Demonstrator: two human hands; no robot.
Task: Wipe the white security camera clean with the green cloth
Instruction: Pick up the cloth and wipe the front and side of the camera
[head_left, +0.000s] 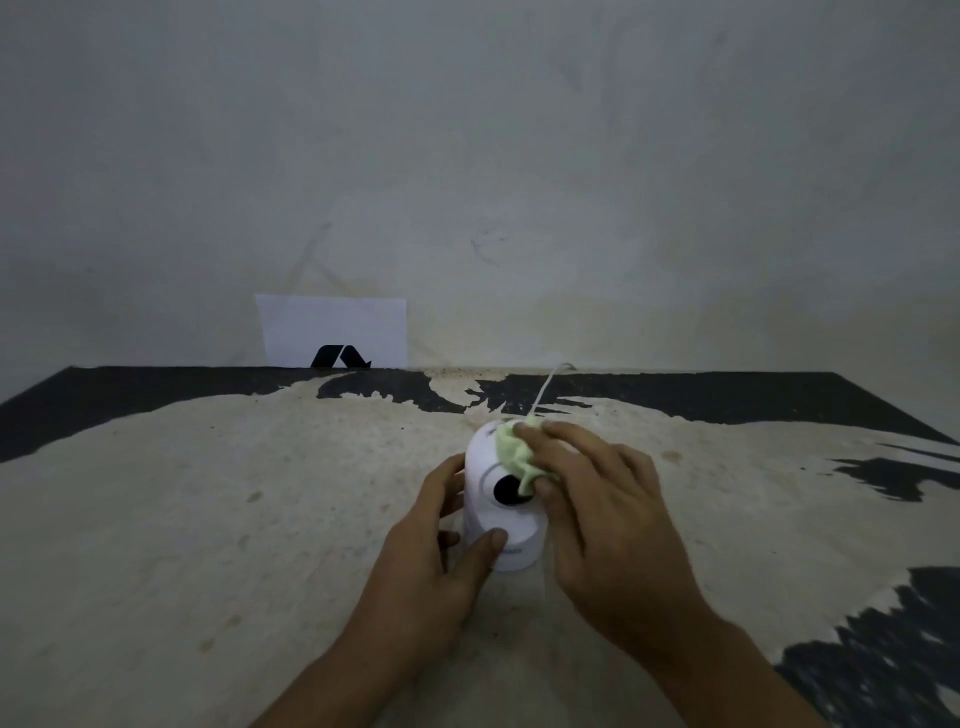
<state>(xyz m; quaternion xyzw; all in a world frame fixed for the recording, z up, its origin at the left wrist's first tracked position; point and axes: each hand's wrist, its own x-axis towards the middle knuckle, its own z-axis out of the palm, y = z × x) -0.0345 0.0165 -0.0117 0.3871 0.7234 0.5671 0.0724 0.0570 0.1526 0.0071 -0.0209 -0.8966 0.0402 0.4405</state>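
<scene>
camera (501, 512) is held upright on the table (208, 519), gripped at its base by the left hand (441, 561), thumb in front. cloth (514, 454) is pressed onto camera's top under the right hand (597, 493), fingers curled over it.

Bare indoor room, scuffed grey wall (519, 156), worn patterned table covering (208, 519)

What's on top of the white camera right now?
The green cloth lies over the security camera dome, pressed by the right hand. The surface beneath it is hidden; the dark lens below still shows.
</scene>
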